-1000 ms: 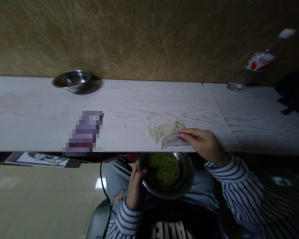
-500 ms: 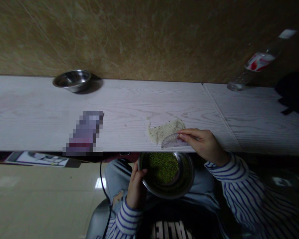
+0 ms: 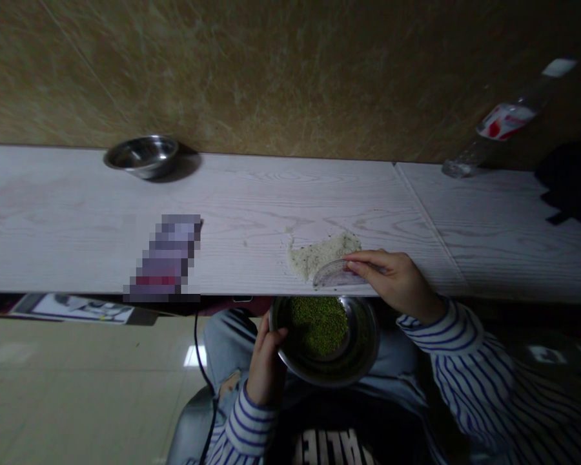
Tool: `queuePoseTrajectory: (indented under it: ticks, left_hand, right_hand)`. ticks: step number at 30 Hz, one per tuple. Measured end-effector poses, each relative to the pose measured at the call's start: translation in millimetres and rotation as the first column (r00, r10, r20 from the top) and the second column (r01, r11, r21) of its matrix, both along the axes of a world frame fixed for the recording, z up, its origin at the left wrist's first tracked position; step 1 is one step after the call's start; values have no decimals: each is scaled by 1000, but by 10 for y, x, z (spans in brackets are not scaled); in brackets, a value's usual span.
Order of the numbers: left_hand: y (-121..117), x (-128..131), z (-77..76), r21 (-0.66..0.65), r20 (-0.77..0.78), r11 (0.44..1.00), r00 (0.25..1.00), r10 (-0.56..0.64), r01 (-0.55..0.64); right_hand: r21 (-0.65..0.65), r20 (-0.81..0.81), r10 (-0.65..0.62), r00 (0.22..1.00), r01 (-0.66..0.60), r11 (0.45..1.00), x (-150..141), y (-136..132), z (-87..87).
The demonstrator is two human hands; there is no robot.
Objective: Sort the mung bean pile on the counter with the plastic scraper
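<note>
My left hand (image 3: 267, 361) is closed on the left rim of a steel bowl (image 3: 363, 361), held just below the table's front edge and above my lap. Green mung beans (image 3: 322, 326) lie in that bowl, mostly toward its left and far side. My right hand (image 3: 397, 281) pinches a clear half-round plastic protractor (image 3: 333, 274), standing on the table near the front edge. Right behind the protractor is a flat pile of white rice-like grains (image 3: 314, 255), dotted with small dark specks. My right fingers cover part of the protractor's upper edge.
A second steel bowl (image 3: 148, 161) stands at the back left by the wall. A blurred-out flat object (image 3: 167, 258) lies left on the table (image 3: 252, 194). At the back right are a clear bottle (image 3: 506, 121) and a dark item (image 3: 571, 181). A black cable (image 3: 197, 342) hangs below.
</note>
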State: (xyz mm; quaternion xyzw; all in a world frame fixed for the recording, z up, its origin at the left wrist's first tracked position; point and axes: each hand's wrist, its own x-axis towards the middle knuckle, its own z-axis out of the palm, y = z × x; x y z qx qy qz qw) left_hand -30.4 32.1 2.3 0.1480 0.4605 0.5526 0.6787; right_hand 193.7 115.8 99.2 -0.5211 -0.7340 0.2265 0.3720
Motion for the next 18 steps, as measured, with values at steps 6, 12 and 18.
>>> queuePoseTrajectory:
  ticks: [6,12,18]
  left_hand:
    - [-10,-7,2,1,-6,1000,1000,-5,5]
    - [-18,-34,-52,19,-7,999,1000,-27,27]
    - [-20,-25,-38,23,-8,999,999,-32,32]
  right_hand:
    - [-1,-22,-28,999,28,1000,-5,5,20]
    - [9,29,-40,999,40,999,72,-33,59]
    - [13,25,-24,999,24,1000,42,-35,17]
